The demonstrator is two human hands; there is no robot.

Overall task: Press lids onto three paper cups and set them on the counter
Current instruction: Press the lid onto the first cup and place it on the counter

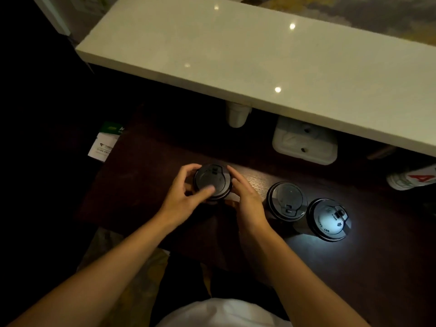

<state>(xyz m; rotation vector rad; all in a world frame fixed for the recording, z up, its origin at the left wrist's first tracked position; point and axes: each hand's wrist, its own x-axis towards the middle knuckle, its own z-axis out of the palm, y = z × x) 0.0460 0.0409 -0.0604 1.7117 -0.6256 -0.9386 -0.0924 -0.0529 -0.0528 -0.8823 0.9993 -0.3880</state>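
A paper cup with a black lid (211, 179) stands on the dark wooden worktop (141, 175). My left hand (185, 195) wraps its left side, thumb lying across the lid's near edge. My right hand (245, 197) presses flat against the cup's right side. To the right stand two more cups, each with a black lid on top: one (286, 201) in the middle and one (329, 219) lit bluish at the far right. The cup bodies are mostly hidden under the lids and in shadow.
A pale stone counter (259, 57) runs above and behind the worktop. Under its edge sit a white cup (237, 114) and a white lidded container (304, 141). A printed packet (411, 178) lies at the right, papers (103, 143) at the left.
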